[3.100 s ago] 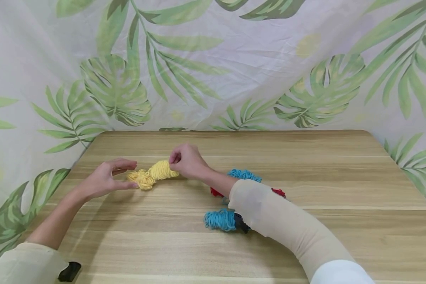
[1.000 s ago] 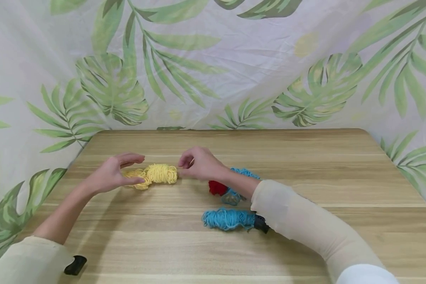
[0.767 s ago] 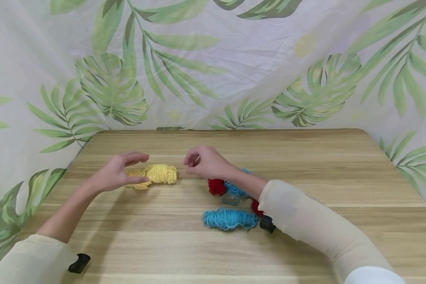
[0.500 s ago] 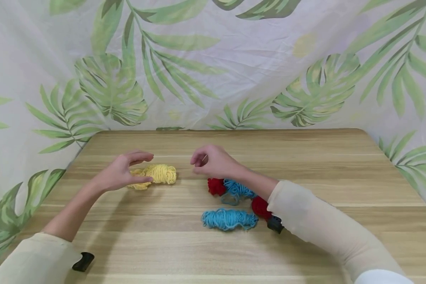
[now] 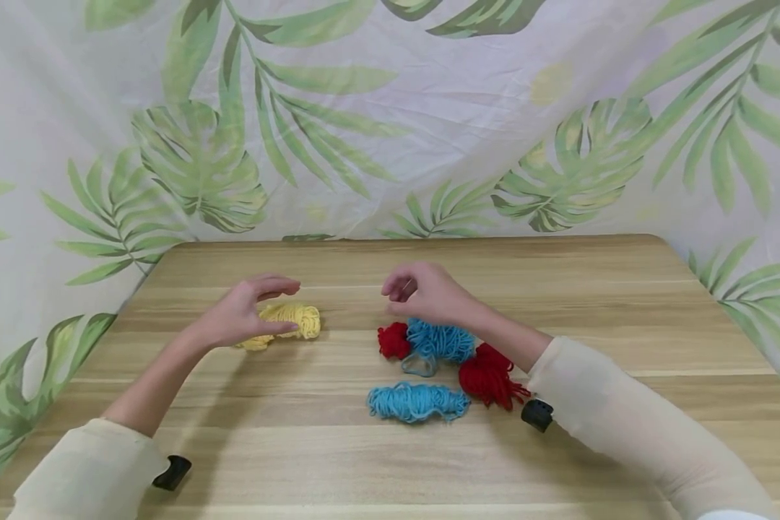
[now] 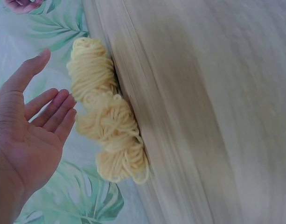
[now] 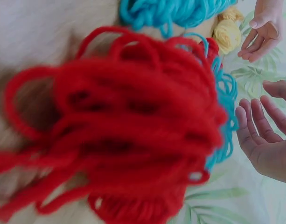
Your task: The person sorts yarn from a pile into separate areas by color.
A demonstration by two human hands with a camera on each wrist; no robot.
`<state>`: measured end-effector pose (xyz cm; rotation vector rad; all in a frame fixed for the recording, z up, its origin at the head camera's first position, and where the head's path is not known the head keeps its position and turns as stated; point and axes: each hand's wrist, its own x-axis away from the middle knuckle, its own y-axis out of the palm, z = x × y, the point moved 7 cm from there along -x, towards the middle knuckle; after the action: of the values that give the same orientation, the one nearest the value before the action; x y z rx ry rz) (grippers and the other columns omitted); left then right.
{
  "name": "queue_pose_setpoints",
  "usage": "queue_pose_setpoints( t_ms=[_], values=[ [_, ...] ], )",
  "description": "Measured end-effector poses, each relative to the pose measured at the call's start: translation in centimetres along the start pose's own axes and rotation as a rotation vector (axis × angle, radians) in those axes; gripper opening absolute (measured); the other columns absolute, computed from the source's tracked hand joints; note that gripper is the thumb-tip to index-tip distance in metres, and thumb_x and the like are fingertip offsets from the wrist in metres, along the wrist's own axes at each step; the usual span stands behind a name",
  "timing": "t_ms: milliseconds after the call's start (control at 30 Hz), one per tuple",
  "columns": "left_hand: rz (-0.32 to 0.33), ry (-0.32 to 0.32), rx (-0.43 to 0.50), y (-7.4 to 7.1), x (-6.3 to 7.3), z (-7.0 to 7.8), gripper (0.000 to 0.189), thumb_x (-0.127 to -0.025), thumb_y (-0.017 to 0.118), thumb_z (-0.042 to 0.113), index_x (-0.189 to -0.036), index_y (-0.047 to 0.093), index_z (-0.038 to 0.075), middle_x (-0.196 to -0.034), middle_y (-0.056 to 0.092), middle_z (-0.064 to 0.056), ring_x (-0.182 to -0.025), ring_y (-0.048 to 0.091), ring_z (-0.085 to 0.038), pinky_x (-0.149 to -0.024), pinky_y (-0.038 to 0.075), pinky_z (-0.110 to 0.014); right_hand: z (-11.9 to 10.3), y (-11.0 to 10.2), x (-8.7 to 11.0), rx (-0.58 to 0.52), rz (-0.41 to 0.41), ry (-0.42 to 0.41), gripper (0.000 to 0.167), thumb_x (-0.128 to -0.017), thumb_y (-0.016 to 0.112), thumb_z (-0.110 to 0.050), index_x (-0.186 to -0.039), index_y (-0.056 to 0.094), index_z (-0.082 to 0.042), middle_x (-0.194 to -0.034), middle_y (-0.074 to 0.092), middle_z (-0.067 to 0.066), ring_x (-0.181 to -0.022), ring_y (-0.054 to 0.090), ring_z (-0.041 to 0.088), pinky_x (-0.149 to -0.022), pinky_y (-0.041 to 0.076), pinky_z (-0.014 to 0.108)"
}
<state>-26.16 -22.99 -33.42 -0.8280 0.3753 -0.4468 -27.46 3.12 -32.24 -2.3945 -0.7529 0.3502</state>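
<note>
A skein of yellow yarn [image 5: 308,323] lies at the left of the wooden table, made up of a tight bundle and a looser clump [image 6: 112,121]. My left hand [image 5: 243,314] hovers over it, fingers relaxed and parted from the thumb; part of the skein is hidden behind it. To the right, my right hand [image 5: 425,296] hangs in the air with loosely bent fingers, and its palm [image 7: 273,154] holds nothing. Below it lies a blue yarn skein [image 5: 443,341], with red yarn [image 5: 487,379] showing at both its ends.
A second blue yarn skein [image 5: 419,402] lies nearer the front of the table. A white cloth with green leaves [image 5: 338,144] hangs behind the table's back edge. Black wrist devices [image 5: 536,415] stick out beside both sleeves.
My right hand has left the end of the yellow skein and moved right, over the blue and red yarn, uncovering more of it. My left hand has drifted right across the yellow skein.
</note>
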Motion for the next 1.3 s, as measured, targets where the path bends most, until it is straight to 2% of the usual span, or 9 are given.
queue_pose_setpoints(
  t_ms=[267, 433, 800, 1000, 1300],
  values=[
    [-0.026, -0.009, 0.014, 1.0, -1.0, 0.4, 0.064, -0.086, 0.085, 0.011, -0.137, 0.056, -0.013, -0.134, 0.061, -0.030, -0.129, 0.056, -0.044, -0.114, 0.041, -0.055, 1.0, -1.6, 1.7, 0.058, 0.014, -0.043, 0.013, -0.090, 0.078, -0.006, -0.102, 0.072, -0.001, -0.094, 0.072, 0.008, -0.088, 0.069, 0.019, -0.083, 0.059, 0.033],
    [-0.034, 0.001, 0.022, 1.4, -1.5, 0.8, 0.064, -0.086, 0.085, 0.012, -0.138, 0.057, -0.012, -0.134, 0.061, -0.029, -0.130, 0.056, -0.043, -0.115, 0.041, -0.054, 1.7, -2.4, 2.9, 0.091, 0.014, -0.033, 0.016, -0.091, 0.078, -0.007, -0.105, 0.072, -0.002, -0.097, 0.072, 0.007, -0.091, 0.068, 0.020, -0.080, 0.060, 0.034],
    [-0.039, 0.017, 0.056, 2.1, -2.2, 1.1, 0.064, -0.084, 0.087, 0.010, -0.136, 0.058, -0.012, -0.132, 0.062, -0.028, -0.127, 0.058, -0.042, -0.114, 0.042, -0.054, 3.5, -3.7, 5.0, 0.130, 0.013, -0.031, 0.024, -0.091, 0.079, -0.008, -0.111, 0.072, 0.003, -0.101, 0.073, 0.014, -0.095, 0.067, 0.025, -0.083, 0.060, 0.039],
    [-0.042, 0.034, 0.051, 2.4, -2.4, 1.6, 0.061, -0.084, 0.087, 0.010, -0.134, 0.059, -0.012, -0.130, 0.063, -0.027, -0.125, 0.060, -0.041, -0.112, 0.043, -0.056, 4.3, -3.8, 5.8, 0.126, -0.005, -0.019, 0.029, -0.088, 0.082, -0.007, -0.112, 0.072, 0.005, -0.102, 0.073, 0.013, -0.094, 0.069, 0.026, -0.084, 0.061, 0.042],
    [-0.045, 0.084, 0.055, 3.5, -3.1, 2.9, 0.059, -0.084, 0.087, 0.009, -0.132, 0.061, -0.011, -0.129, 0.065, -0.028, -0.123, 0.061, -0.042, -0.108, 0.047, -0.057, 5.2, -3.0, 6.6, 0.150, -0.065, 0.016, 0.044, -0.084, 0.087, -0.013, -0.120, 0.069, 0.005, -0.108, 0.072, 0.015, -0.099, 0.070, 0.028, -0.082, 0.062, 0.038]
  ],
)
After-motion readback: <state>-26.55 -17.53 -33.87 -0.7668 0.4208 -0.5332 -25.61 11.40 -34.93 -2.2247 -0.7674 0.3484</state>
